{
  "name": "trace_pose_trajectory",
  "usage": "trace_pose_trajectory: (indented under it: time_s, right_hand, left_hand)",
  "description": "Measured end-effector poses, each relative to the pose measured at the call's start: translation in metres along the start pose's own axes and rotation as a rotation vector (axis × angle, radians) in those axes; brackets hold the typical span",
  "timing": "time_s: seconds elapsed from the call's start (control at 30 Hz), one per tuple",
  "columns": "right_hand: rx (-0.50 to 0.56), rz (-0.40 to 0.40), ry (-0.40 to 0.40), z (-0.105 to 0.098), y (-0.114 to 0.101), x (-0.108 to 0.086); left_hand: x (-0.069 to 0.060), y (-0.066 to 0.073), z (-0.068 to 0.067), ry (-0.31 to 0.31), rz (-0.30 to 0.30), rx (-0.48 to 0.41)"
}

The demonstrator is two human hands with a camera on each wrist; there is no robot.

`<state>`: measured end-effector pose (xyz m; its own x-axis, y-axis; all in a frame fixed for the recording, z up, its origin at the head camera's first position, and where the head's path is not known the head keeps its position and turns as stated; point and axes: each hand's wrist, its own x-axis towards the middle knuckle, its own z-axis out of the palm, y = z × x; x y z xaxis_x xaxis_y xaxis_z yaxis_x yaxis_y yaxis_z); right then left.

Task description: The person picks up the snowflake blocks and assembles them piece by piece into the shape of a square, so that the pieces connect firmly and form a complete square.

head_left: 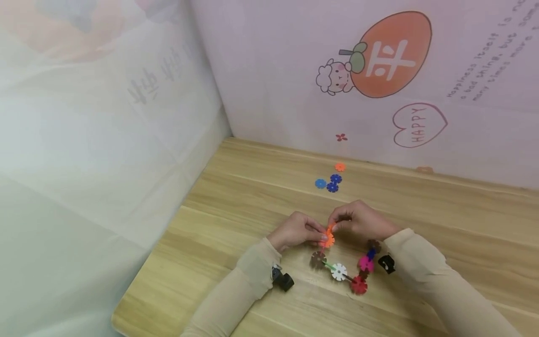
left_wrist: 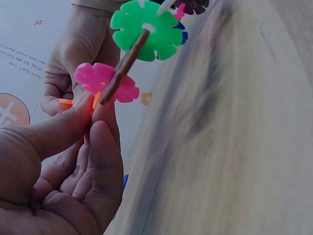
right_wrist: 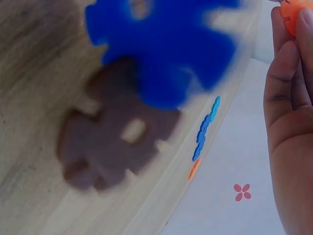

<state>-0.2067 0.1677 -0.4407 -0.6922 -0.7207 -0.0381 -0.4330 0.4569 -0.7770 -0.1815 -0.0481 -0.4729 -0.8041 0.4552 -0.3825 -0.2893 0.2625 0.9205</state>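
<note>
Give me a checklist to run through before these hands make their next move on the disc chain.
1. Left hand has a grip on the orange disc: ok, pinched.
2. Right hand has a grip on the orange piece just above it: ok, pinched.
3. Orange parts fully slotted together: cannot tell, fingers cover much of the joint.
4. Brown end disc joined to the orange end: not ok, they are apart.
5. Spare discs clear of the hands: ok, one orange, one light blue and two dark blue lie beyond them.
</note>
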Motion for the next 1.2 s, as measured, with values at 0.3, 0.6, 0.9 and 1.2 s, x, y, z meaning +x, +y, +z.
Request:
trace_pose_trajectory:
  time_s: [0.3,0.6,0.9,1.2]
  right_hand:
    - [-0.004,0.016,0.000,-0.001,-0.004,0.000]
    - [0.035,-0.054,-0.034,0.003,-0.001,0.001]
    - [-0.025,-0.116,-0.006,0.007,0.002,0.002]
    - [-0.047,-0.070,0.007,0.005,0.000,0.001]
  left_hand:
    - [0.001,0.000,0.001,0.014,0.001,-0.049]
    - [0.005,-0.006,-0.003,-0.063,0.013,0.020]
    - [0.001,-0.004,-0.009,-0.121,0.007,-0.025]
    - [0.003,-0.002,-0.008,-0.089,-0.006,-0.059]
